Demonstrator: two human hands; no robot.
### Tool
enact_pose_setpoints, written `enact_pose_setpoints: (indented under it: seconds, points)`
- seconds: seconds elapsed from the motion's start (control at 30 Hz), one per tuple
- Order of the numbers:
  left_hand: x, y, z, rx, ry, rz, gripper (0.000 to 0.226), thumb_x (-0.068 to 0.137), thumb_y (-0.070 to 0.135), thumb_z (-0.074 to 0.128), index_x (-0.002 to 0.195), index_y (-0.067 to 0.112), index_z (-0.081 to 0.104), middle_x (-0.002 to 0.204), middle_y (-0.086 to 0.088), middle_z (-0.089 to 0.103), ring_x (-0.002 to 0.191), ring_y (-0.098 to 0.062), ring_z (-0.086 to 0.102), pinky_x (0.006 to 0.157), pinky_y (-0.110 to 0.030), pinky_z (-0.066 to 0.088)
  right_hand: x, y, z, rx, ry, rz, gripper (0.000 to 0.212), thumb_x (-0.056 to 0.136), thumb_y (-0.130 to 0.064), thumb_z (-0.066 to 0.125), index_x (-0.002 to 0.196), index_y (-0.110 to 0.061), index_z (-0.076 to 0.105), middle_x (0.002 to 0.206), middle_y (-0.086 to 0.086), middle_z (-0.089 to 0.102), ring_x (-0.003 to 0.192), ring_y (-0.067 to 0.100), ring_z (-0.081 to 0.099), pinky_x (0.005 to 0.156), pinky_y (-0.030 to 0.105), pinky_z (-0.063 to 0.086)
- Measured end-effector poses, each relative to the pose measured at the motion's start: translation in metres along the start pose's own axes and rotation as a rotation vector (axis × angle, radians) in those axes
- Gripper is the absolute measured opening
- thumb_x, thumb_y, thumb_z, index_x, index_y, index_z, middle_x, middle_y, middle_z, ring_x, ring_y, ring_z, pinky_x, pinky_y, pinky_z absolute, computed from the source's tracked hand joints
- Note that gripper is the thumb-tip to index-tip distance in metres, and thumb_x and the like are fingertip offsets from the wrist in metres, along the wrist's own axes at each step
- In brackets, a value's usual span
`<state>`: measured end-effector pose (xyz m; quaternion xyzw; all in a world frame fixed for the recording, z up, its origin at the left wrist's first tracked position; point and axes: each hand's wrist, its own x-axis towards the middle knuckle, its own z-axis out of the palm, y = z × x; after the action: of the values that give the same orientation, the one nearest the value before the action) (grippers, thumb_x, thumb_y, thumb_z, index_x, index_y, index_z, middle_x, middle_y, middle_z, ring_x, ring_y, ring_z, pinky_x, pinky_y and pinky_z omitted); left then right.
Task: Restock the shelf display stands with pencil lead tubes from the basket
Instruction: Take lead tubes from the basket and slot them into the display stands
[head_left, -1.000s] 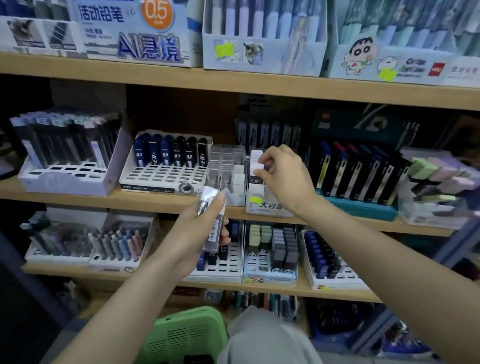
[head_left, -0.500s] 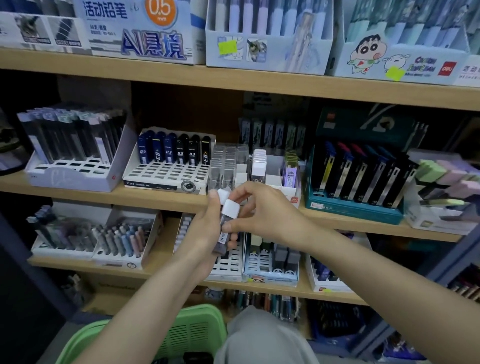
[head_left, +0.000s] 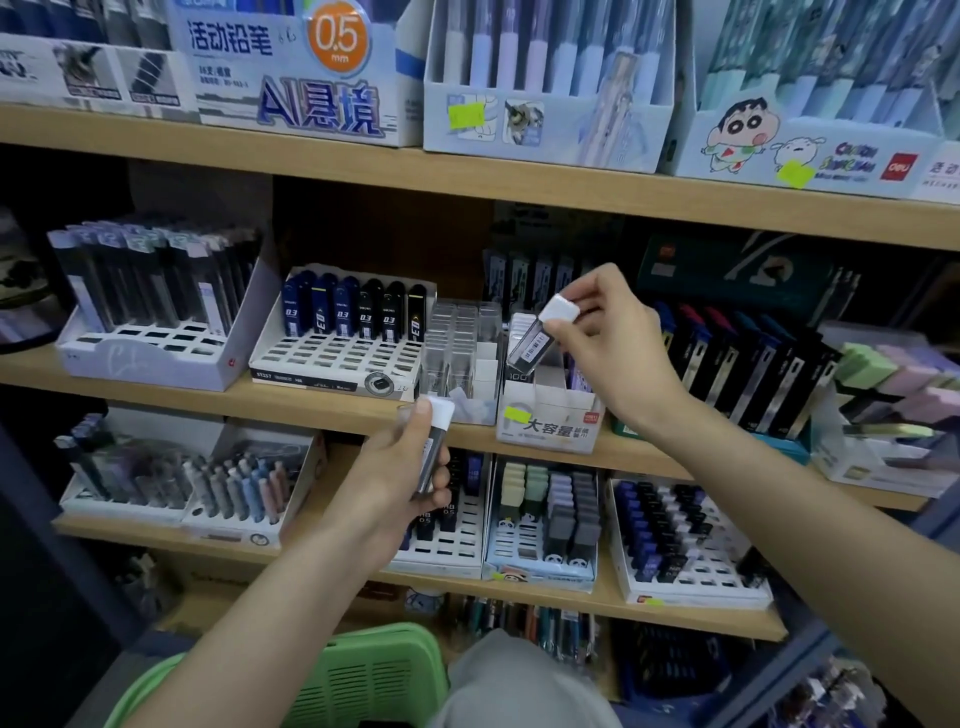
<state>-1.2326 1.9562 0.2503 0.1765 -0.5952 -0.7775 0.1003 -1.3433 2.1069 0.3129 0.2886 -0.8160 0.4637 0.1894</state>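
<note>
My right hand (head_left: 610, 340) pinches a white-capped pencil lead tube (head_left: 540, 332) tilted above the white display box (head_left: 550, 415) with the yellow sticker on the middle shelf. My left hand (head_left: 400, 478) grips another white-capped lead tube (head_left: 435, 441) upright, lower and to the left, in front of the shelf edge. The green basket (head_left: 337, 675) sits at the bottom of the view, partly hidden by my left forearm and grey clothing.
A clear acrylic stand (head_left: 457, 353) sits left of the white box. A slotted stand with blue and black tubes (head_left: 343, 332) is further left. Teal box with dark packs (head_left: 743, 358) stands right. More lead stands (head_left: 545, 519) fill the lower shelf; pencil boxes (head_left: 545, 78) line the top shelf.
My right hand took one tube from the bunch in my left hand and lifted it up and right toward the white box. My left hand stayed low with the other tube.
</note>
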Motion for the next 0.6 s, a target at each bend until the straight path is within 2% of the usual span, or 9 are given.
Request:
enact_pose_setpoints:
  seconds: [0.07, 0.27, 0.43, 0.5, 0.6]
  points:
    - [0.000, 0.001, 0.002, 0.005, -0.016, -0.001, 0.029, 0.097, 0.037, 0.043, 0.091, 0.010, 0.054, 0.068, -0.002, 0.046, 0.053, -0.011, 0.042, 0.044, -0.020, 0.042, 0.002, 0.005, 0.003, -0.070, -0.043, -0.027, 0.019, 0.089, -0.012, 0.064, 0.095, -0.017, 0.046, 0.084, -0.013, 0.052, 0.069, 0.001, 0.057, 0.064, 0.013, 0.047]
    - [-0.001, 0.000, 0.001, 0.021, -0.052, -0.030, 0.025, 0.096, 0.035, 0.047, 0.093, 0.010, 0.051, 0.071, -0.003, 0.046, 0.053, -0.011, 0.043, 0.045, -0.020, 0.042, 0.004, 0.014, 0.014, -0.221, -0.209, -0.038, 0.016, 0.087, -0.014, 0.067, 0.093, -0.016, 0.053, 0.090, -0.002, 0.057, 0.078, 0.014, 0.061, 0.074, 0.030, 0.052]
    - [0.000, -0.001, 0.000, 0.002, -0.067, -0.086, 0.009, 0.097, 0.017, 0.049, 0.100, 0.008, 0.049, 0.071, -0.005, 0.046, 0.047, -0.011, 0.043, 0.039, -0.020, 0.039, 0.005, 0.017, 0.020, -0.298, -0.183, -0.097, 0.011, 0.087, -0.011, 0.067, 0.097, -0.013, 0.067, 0.094, 0.000, 0.055, 0.080, 0.014, 0.056, 0.084, 0.032, 0.049]
    - [-0.001, -0.001, -0.001, -0.007, -0.098, -0.103, 0.003, 0.096, 0.008, 0.045, 0.098, 0.007, 0.047, 0.069, -0.006, 0.046, 0.044, -0.011, 0.044, 0.039, -0.021, 0.040, 0.005, 0.016, 0.021, -0.356, -0.182, -0.112, 0.014, 0.088, -0.013, 0.064, 0.102, -0.013, 0.066, 0.097, -0.001, 0.052, 0.083, 0.014, 0.056, 0.084, 0.035, 0.049]
    - [-0.002, -0.003, -0.003, 0.043, -0.130, -0.086, 0.010, 0.096, 0.008, 0.046, 0.105, 0.009, 0.051, 0.073, -0.005, 0.051, 0.049, -0.011, 0.048, 0.044, -0.023, 0.046, 0.001, 0.010, 0.023, -0.492, -0.171, -0.161, 0.022, 0.093, -0.016, 0.058, 0.114, -0.013, 0.060, 0.105, 0.001, 0.048, 0.097, 0.017, 0.054, 0.082, 0.035, 0.049]
